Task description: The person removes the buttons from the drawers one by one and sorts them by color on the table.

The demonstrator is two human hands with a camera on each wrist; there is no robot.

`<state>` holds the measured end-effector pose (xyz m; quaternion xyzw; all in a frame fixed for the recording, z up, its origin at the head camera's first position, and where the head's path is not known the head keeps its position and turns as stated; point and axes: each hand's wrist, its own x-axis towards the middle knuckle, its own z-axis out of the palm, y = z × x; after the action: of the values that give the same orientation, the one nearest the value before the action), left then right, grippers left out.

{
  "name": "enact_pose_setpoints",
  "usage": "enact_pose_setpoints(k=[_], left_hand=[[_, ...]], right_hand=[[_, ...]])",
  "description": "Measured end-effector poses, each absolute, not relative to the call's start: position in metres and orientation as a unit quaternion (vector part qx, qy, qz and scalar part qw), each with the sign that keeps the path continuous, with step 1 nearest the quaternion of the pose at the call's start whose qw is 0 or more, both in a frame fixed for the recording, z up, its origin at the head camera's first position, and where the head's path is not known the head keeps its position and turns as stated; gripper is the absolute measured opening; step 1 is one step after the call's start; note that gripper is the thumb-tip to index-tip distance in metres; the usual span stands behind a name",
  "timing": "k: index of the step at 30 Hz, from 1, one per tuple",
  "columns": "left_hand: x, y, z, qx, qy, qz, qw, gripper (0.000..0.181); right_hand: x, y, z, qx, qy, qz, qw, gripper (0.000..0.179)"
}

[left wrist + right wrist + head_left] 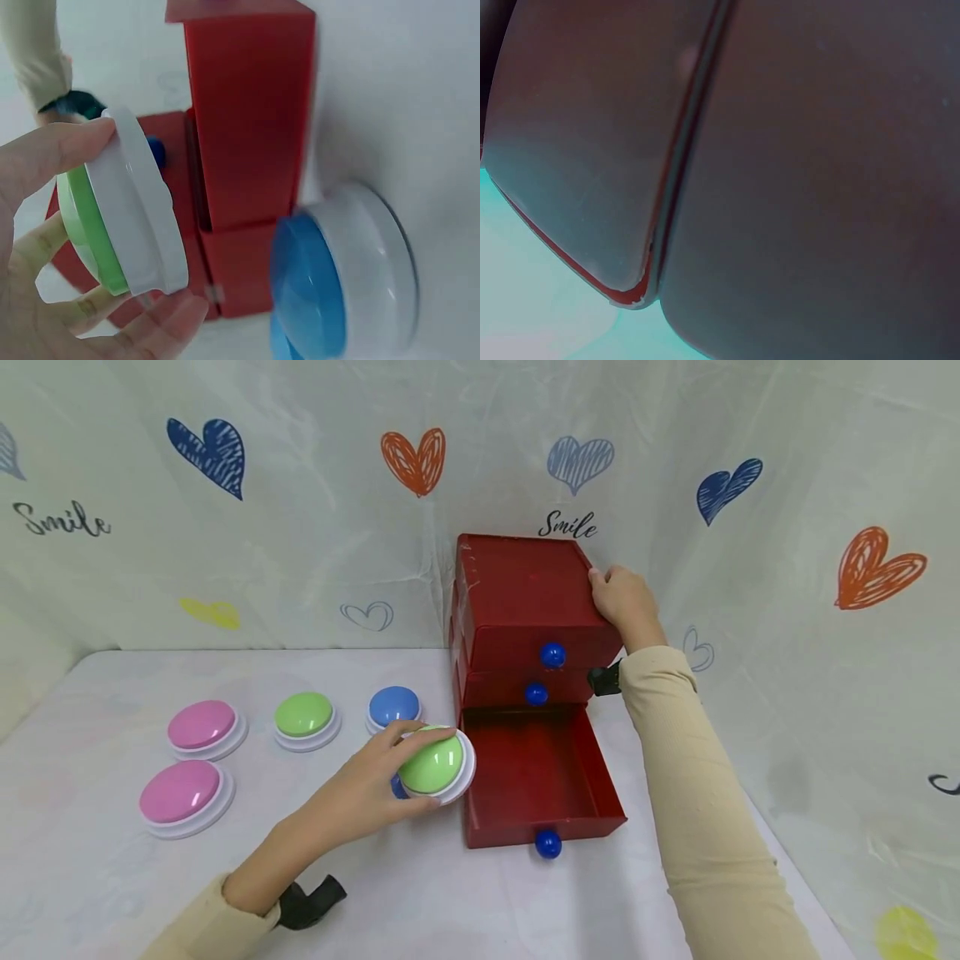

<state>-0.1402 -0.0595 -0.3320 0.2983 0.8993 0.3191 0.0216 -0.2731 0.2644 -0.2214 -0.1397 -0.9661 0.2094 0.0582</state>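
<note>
My left hand (378,781) holds a green-domed push button (435,764) by its white base, thumb on one side and fingers on the other. It is raised close to the left side of the open bottom drawer (543,832) of a red drawer cabinet (525,581). In the left wrist view the button (135,217) is tilted on its side in the fingers. My right hand (626,602) grips the cabinet's upper right edge, its thumb at the top. The right wrist view is dark, filled by the cabinet's side (802,187). No button shows inside the drawer.
Two pink push buttons (180,791), another green one (303,714) and a blue one (393,706) stand on the white table (337,902). A second blue button (398,787) is partly hidden behind my left hand. The upper drawers have blue knobs (552,654) and are shut.
</note>
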Motion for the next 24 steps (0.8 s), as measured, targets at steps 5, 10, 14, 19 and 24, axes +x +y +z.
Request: enact_pose_setpoints(k=[5,10,14,19,24], left_hand=[[-0.139,-0.08,-0.334,0.266,0.91,0.317,0.009,0.072],[-0.138,-0.1,-0.335,0.241,0.917,0.317,-0.005,0.074],[-0.136,-0.114,-0.335,0.219,0.923,0.318,-0.008,0.073],[-0.134,-0.129,-0.334,0.196,0.929,0.313,-0.015,0.073],[-0.134,-0.14,-0.336,0.182,0.932,0.313,-0.02,0.075]], right_hand=[[-0.273,0.265,-0.222,-0.137,-0.967,0.206,0.062,0.05],[-0.273,0.265,-0.222,-0.138,-0.966,0.208,0.061,0.05],[-0.273,0.265,-0.222,-0.14,-0.966,0.211,0.059,0.051],[-0.274,0.265,-0.222,-0.138,-0.966,0.211,0.06,0.05],[-0.274,0.266,-0.223,-0.141,-0.965,0.213,0.06,0.05]])
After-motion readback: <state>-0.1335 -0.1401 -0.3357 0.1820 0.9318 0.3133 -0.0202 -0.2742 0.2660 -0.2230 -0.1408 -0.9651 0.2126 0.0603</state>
